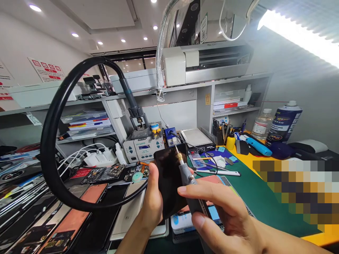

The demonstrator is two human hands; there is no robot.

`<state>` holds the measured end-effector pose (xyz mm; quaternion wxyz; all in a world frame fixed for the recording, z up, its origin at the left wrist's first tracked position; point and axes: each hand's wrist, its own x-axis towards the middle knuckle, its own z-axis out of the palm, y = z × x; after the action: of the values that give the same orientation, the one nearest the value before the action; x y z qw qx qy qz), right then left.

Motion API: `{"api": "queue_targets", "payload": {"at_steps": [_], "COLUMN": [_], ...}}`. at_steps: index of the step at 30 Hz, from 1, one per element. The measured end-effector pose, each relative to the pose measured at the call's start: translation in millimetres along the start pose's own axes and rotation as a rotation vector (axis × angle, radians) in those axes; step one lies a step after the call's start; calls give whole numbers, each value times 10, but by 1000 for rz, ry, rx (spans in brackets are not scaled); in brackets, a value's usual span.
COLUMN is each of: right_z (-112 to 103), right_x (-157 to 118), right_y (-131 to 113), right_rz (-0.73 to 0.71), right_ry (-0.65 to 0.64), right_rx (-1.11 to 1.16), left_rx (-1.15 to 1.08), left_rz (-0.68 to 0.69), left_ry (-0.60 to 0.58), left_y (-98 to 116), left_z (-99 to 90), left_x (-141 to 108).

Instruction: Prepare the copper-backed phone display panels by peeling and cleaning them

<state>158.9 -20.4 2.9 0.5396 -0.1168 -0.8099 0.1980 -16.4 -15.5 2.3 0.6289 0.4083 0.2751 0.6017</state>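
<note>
My left hand point(150, 199) holds a dark, phone-like slab point(169, 176) upright and slightly tilted, the thumb along its left edge and the fingers hidden behind it. In my right hand point(225, 215) is a grey handheld rotary tool point(188, 173) with a brass collar and a thin metal tip. The tip lies in front of the slab's upper right part; whether it touches cannot be made out. My right thumb and index finger rest on the tool's body. Under both hands lies a white and blue box-like item point(180, 221), partly covered.
A looping black hose point(50, 141) arches across the left, from a hot-air station point(143, 150). Several phones and phone parts point(79, 211) cover the left side. A green mat point(265, 204) lies right. Behind are a spray can point(283, 123), a clear bottle point(261, 125) and shelves.
</note>
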Motion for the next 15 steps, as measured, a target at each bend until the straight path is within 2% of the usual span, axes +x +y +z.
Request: {"api": "queue_targets", "payload": {"at_steps": [3,7,15], "right_z": [-15,-18,-2], "right_x": [14,9,2], "right_y": [5,17,8], "right_rz": [-28,-42,-57], "right_ry": [20,18,34], "right_rx": [-27,-25,-34], "left_rx": [-38,-58,-47], "left_rz": [45,60,68], "left_ry": [68,95,43], "left_y": [-8,-10,-31], "left_z": [36,70,22], "left_x": [-12,-17,15]}}
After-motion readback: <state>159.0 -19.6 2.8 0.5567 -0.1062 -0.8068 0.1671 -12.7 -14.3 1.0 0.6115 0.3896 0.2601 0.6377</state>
